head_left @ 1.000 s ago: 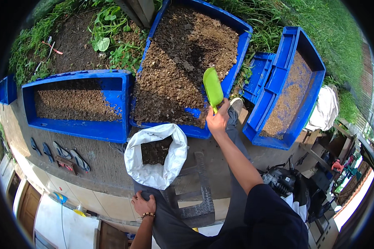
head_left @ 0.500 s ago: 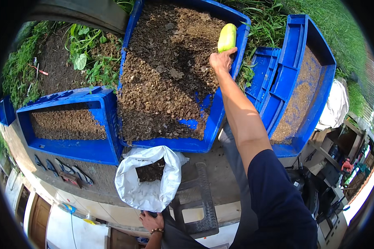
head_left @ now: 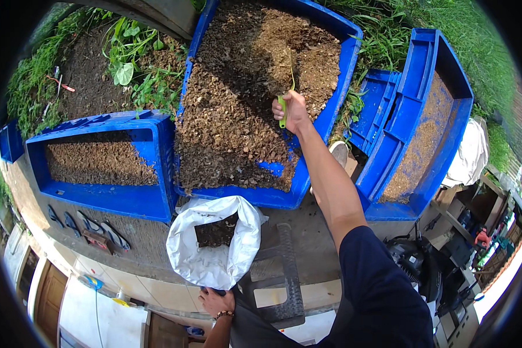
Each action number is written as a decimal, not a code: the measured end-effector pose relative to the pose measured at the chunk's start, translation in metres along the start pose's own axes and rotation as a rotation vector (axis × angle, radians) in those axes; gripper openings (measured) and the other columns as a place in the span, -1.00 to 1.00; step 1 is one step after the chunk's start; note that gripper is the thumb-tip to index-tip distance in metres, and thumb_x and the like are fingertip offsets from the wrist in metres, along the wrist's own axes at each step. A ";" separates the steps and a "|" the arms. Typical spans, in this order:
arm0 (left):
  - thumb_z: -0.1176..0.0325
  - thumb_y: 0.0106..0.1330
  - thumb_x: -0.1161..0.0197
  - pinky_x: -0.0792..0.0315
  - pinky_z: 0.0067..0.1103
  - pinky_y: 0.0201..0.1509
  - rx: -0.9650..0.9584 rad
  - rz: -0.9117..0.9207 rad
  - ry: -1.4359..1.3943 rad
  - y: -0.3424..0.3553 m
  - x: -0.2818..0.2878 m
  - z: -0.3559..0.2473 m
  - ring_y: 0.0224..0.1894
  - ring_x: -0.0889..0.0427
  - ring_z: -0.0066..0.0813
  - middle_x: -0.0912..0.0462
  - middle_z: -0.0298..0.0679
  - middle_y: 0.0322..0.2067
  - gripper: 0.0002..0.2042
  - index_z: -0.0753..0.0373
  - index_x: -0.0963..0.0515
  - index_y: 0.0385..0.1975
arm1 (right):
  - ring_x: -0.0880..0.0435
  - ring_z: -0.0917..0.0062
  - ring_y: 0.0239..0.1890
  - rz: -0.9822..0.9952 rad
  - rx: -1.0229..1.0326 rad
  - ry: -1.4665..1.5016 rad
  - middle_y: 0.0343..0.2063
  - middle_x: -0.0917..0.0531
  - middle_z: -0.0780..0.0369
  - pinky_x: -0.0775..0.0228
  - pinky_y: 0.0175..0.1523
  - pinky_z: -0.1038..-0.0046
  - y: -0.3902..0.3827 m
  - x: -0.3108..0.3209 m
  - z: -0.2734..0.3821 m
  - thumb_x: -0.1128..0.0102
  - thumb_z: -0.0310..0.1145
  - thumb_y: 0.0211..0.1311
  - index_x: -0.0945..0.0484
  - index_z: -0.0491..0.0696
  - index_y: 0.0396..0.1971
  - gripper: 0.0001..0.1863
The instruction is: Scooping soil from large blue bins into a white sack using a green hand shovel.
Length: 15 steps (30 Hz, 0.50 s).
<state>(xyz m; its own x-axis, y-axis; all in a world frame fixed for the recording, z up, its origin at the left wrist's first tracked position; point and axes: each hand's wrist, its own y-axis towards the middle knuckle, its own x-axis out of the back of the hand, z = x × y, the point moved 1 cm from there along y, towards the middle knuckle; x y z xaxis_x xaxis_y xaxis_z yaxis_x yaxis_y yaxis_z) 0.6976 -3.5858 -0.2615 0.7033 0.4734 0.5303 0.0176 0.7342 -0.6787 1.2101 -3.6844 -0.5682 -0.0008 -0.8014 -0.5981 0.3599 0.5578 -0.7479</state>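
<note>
My right hand (head_left: 294, 111) is closed round the green handle of a hand trowel (head_left: 282, 115). Its blade appears as a thin, nearly edge-on strip above the brown crumbly soil (head_left: 232, 139) in the large blue crate (head_left: 347, 78). Whether the blade tip touches the soil is hard to tell. At the crate's near edge a white sack (head_left: 246, 235) stands with its mouth wide and dark soil (head_left: 216, 232) inside. My left hand (head_left: 216, 303) lies just below the sack, beside my knee, fingers somewhat apart and partly hidden.
A blue crate with a thin soil layer (head_left: 101, 197) stands at left, and stacked blue crates (head_left: 426, 174) at right. A dark plastic stool (head_left: 290, 267) is by the sack. Sandals (head_left: 115, 236) lie on the pavement; green plants (head_left: 124, 72) grow beyond.
My right hand has moved left and nearer from the crate's right side, turning the trowel from broad face to edge-on. My left hand stays by the sack. The whole view has shifted slightly.
</note>
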 end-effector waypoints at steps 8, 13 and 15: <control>0.04 -0.07 -0.36 -0.42 -0.23 0.04 0.008 0.038 -0.057 -0.002 -0.002 0.010 0.07 -0.41 -0.05 -0.45 -0.07 -0.06 -0.43 0.20 -0.47 -0.05 | -0.28 0.53 -0.65 0.044 -0.078 -0.084 -0.65 -0.37 0.23 -0.15 -0.52 0.48 -0.117 -0.043 0.003 0.19 0.13 0.20 -0.36 -0.02 -0.44 -0.54; 0.03 -0.09 -0.34 -0.41 -0.25 0.07 0.031 0.100 -0.057 0.001 0.003 0.011 0.10 -0.40 -0.08 -0.45 -0.09 -0.05 -0.45 0.18 -0.48 -0.10 | -0.38 0.56 -0.59 0.009 -0.063 -0.236 -0.56 -0.45 0.22 -0.23 -0.49 0.55 -0.196 -0.080 -0.029 0.07 0.02 0.23 -0.34 -0.03 0.05 -0.49; 0.02 -0.09 -0.33 -0.39 -0.26 0.08 0.029 0.064 -0.084 0.002 0.001 0.011 0.10 -0.40 -0.09 -0.46 -0.10 -0.06 -0.46 0.15 -0.48 -0.10 | -0.45 0.60 -0.50 0.115 -0.026 -0.362 -0.44 -0.51 0.26 -0.24 -0.47 0.57 -0.221 -0.107 -0.050 0.01 -0.01 0.20 -0.17 -0.06 0.37 -0.24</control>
<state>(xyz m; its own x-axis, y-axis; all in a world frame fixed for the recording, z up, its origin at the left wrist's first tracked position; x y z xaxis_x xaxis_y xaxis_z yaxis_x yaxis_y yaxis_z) 0.6902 -3.5784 -0.2568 0.6406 0.5576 0.5280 -0.0466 0.7145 -0.6980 1.0841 -3.7113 -0.3537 0.3698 -0.7551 -0.5413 0.3146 0.6499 -0.6918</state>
